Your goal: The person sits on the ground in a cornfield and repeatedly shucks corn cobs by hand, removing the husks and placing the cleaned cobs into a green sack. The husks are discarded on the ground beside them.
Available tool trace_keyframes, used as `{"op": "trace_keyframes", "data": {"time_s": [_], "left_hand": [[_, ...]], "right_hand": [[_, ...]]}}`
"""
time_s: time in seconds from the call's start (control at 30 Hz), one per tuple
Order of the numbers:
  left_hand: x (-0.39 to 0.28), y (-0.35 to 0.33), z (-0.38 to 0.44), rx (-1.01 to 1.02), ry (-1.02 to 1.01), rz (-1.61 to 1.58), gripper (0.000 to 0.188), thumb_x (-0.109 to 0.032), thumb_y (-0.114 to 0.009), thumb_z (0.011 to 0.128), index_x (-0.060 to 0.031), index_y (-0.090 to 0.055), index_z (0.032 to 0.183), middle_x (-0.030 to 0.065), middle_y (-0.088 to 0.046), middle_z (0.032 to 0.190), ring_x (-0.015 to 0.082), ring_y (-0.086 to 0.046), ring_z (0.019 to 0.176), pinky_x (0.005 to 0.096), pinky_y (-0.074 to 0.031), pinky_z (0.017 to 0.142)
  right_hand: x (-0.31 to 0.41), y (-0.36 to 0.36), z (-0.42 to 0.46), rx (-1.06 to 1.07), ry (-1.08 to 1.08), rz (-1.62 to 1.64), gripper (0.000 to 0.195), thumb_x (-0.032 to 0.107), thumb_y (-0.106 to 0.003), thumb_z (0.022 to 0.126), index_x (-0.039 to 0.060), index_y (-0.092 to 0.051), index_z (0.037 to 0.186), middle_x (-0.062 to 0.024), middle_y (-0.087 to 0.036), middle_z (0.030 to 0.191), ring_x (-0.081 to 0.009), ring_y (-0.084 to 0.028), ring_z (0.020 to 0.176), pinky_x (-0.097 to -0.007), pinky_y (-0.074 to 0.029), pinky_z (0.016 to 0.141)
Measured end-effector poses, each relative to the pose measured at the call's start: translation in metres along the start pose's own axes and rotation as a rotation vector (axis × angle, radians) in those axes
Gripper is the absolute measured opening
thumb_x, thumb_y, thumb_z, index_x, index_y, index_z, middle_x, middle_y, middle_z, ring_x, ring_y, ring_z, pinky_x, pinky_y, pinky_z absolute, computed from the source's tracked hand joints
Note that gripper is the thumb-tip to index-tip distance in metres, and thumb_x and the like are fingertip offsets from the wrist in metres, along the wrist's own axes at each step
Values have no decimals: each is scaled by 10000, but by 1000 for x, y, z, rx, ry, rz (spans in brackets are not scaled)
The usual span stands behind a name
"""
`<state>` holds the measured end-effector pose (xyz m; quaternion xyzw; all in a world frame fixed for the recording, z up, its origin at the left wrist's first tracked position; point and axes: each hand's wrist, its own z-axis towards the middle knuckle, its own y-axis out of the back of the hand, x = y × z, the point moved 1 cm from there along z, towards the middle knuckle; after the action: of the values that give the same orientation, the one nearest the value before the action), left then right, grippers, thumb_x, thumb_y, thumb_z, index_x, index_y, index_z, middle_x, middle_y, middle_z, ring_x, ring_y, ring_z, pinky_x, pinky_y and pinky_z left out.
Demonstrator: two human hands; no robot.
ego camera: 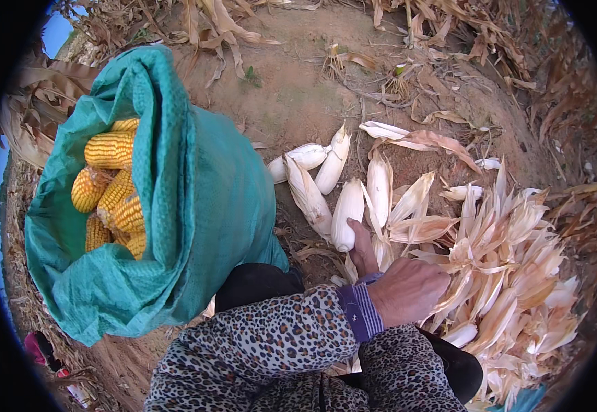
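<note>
My forearms cross in front of me. My right hand (363, 251), reaching up under the left wrist, grips the lower end of a pale husk-covered ear of corn (349, 208). My left hand (409, 291) is curled, its back to the camera, at the edge of a heap of dry corn husks (509, 278); its fingertips are hidden, so I cannot tell if it holds anything. Several more ears in husk (309, 198) lie just above. At left stands a green woven sack (231, 185), its mouth open, with several bare yellow corn ears (110, 149) inside.
Brown soil (298, 72) with dry stalks and leaves (221, 26) lies beyond the ears. A cut stalk stub (397, 77) with roots stands at the upper right. My dark-clad knee (260, 286) is beside the sack. A pink and black item (41, 350) is at the lower left.
</note>
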<state>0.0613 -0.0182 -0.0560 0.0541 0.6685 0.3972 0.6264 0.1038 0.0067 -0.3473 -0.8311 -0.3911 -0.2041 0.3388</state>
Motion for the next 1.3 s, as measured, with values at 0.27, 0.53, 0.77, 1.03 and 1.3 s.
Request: {"op": "trace_keyframes", "data": {"time_s": [0.27,0.53,0.77,1.03,1.3], "left_hand": [[42,130,-7,-1010,253,-386,493,-156,-624,934,59,-479,1353,175,-549,1300,179,-555,1123,276,-519,856],[24,126,-23,-812,78,-619,444,-322,-615,972,18,-599,1258,-4,-634,869,49,-550,792,209,-474,704],[9,110,-24,-1112,-33,-429,264,-220,-621,965,14,-704,1056,-36,-614,777,37,-509,698,202,-437,623],[11,114,-27,-1275,-95,-919,145,-106,-653,920,28,-696,889,-78,-534,686,22,-433,591,205,-371,534],[9,124,-43,-1288,-148,-1132,196,-133,-605,950,37,-647,863,118,-689,830,139,-618,665,271,-522,654]], "right_hand": [[112,-76,-121,155,626,-200,700,55,-765,701,-18,-454,1323,-112,-604,1183,-199,-601,1030,-328,-485,926],[145,-90,-209,-188,1202,-804,878,72,-832,586,-32,-415,1351,-163,-467,1264,-296,-473,1210,-394,-379,1045],[123,-105,-259,-499,1316,-871,835,54,-829,601,-3,-440,1338,-213,-456,1270,-379,-460,1201,-433,-381,1045],[103,-131,-279,-506,1345,-835,841,62,-833,629,15,-435,1368,-197,-457,1235,-360,-477,1164,-411,-410,1003],[86,-139,-272,-431,1293,-739,803,55,-836,664,-1,-451,1366,-192,-475,1250,-344,-481,1192,-401,-407,1016]]}}
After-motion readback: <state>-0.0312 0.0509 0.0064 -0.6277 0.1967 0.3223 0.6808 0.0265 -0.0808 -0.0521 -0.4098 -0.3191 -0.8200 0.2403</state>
